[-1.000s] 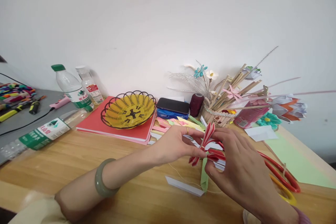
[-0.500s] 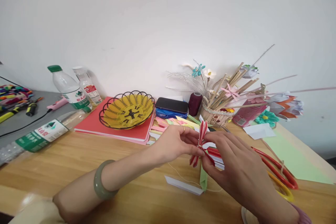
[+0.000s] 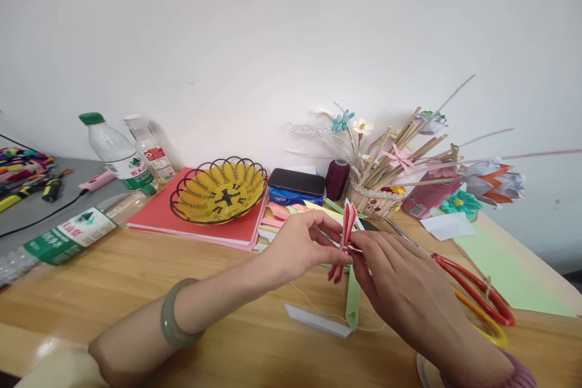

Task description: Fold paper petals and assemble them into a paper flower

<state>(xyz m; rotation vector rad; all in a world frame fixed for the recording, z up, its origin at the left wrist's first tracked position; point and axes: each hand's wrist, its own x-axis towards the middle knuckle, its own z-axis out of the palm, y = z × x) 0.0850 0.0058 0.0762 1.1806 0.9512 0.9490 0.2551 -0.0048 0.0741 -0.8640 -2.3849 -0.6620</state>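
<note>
1. A red-and-white pleated paper piece [image 3: 346,237], gathered at its middle like a small fan, is held just above the wooden table [image 3: 136,291], in front of the person.
2. The piece is pinched at its waist by the fingers of the left hand [image 3: 304,247]; the fingers of the right hand [image 3: 400,279] are closed on the same middle part from the other side.
3. Compared with one second ago, the upper pleats are now pressed together and stand more upright, and both hands have been raised a little. By this it is judged that the bundle is being gathered tighter at its centre.
4. A thin pale thread [image 3: 318,309] is seen on the table below the hands, beside a folded green paper strip [image 3: 351,306] and a folded white paper strip [image 3: 317,321].
5. Red-handled scissors [image 3: 477,288] are lying to the right, partly behind the right hand.
6. Further back, a yellow wire basket [image 3: 220,189] is placed on a red folder [image 3: 163,212], and plastic water bottles [image 3: 116,151] stand on the left.
7. A plain white wall [image 3: 273,30] is seen behind the table.
</note>
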